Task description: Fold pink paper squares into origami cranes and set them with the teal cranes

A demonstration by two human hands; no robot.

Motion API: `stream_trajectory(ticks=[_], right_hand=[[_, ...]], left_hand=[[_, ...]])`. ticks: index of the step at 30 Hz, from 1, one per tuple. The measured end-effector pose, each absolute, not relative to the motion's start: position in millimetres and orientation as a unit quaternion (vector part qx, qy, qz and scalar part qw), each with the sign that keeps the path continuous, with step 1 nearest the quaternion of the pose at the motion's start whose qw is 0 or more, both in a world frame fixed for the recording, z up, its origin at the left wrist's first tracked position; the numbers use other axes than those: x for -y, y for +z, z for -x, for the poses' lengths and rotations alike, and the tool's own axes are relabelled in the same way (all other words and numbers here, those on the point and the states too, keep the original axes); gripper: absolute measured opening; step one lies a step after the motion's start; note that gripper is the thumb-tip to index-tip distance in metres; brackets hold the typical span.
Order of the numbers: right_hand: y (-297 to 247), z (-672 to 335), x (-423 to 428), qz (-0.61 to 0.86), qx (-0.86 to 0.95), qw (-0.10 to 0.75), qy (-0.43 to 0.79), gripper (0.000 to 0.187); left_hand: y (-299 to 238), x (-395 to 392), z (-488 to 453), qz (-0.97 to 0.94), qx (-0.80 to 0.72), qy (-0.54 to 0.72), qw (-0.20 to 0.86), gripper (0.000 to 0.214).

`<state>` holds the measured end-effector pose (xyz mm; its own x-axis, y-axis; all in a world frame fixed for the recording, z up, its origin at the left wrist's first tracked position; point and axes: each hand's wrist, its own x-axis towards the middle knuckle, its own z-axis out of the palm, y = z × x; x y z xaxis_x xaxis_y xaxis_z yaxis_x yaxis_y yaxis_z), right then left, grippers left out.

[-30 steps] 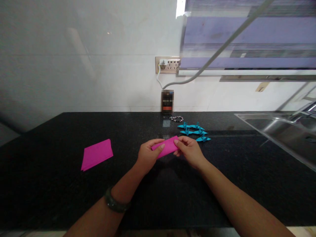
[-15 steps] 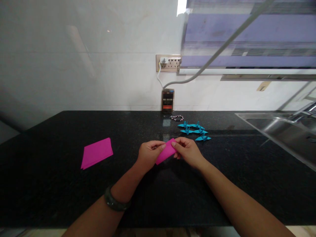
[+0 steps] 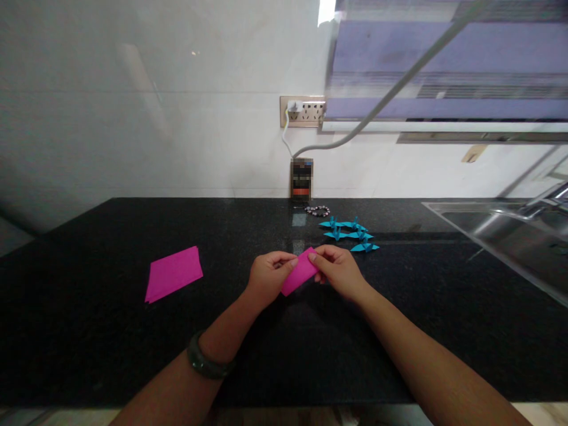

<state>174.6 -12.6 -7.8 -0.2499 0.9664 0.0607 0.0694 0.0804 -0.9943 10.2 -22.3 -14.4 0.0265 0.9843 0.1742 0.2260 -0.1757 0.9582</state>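
Between my two hands is a folded piece of pink paper (image 3: 299, 276), held tilted above the dark counter. My left hand (image 3: 268, 276) pinches its left edge, thumb on top. At its upper right corner my right hand (image 3: 336, 269) grips it, thumb on the face and fingers behind. A stack of pink paper sheets (image 3: 174, 273) lies to the left of my hands. Beyond my right hand, several blue paper cranes (image 3: 350, 232) stand in a small cluster.
A black stone counter (image 3: 102, 349) spans the view. A phone-like device (image 3: 302, 178), its screen blurred, leans on the wall by a beaded bracelet (image 3: 318, 211). A cable runs from the wall socket (image 3: 302, 112). The metal sink (image 3: 510, 236) is at right.
Both hands keep nearly the same grip on the pink paper, which has shifted only very slightly. The camera view has moved a little; everything else is where it was.
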Motion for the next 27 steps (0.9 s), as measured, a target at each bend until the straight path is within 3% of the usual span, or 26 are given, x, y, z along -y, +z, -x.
stream_trajectory(ticks=[16,22,27], right_hand=[[-9.0,-179.7,9.3,0.433,0.594,0.446,0.511,0.023],[-10.8,-180.2,9.7,0.428,0.604,0.442,0.507,0.025],[-10.0,-180.0,10.0,0.423,0.617,0.434,0.502,0.026]], left_hand=[[-10.4,22.6,-9.7,-0.582,-0.512,0.459,0.434,0.024],[-10.1,24.2,-10.2,-0.502,-0.447,0.454,0.585,0.037],[-11.1,24.7,-7.5,-0.453,-0.413,0.431,0.662,0.030]])
